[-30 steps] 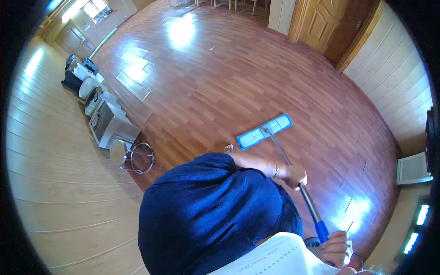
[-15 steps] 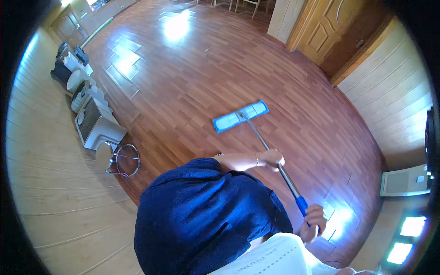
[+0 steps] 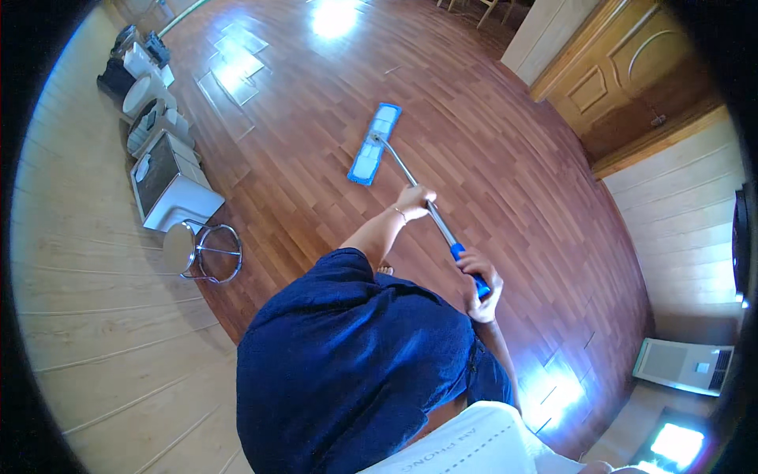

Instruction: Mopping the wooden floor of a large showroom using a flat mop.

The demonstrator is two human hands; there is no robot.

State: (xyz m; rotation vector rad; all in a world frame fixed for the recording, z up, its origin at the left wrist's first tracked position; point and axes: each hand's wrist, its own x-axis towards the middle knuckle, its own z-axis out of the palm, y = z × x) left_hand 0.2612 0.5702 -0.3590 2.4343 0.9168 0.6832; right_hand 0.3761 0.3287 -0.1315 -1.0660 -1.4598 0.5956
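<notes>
A flat mop [image 3: 443, 227] with a silver pole and a blue-edged pad [image 3: 365, 167] rests on the wood floor ahead of me. My left hand [image 3: 416, 202] is wrapped around the middle of the metal pole, a thin bracelet at its wrist. Farther down the pole, my right hand [image 3: 482, 286] is closed around the blue grip at its near end. The pad lies at a steep slant, its far end pointing slightly right.
A round stool [image 3: 180, 249] with chrome legs stands along the left wall, beside a white cabinet [image 3: 193, 189] and several other items. A wooden door [image 3: 608, 75] is at the far right. A pale boxed unit [image 3: 683, 366] sits at the right wall. Chair legs [image 3: 489, 14] show at the back.
The mop pad has slid away and to the left, turning from nearly crosswise to a steep slant. Both hands have moved forward and left with the pole, and the view has shifted slightly.
</notes>
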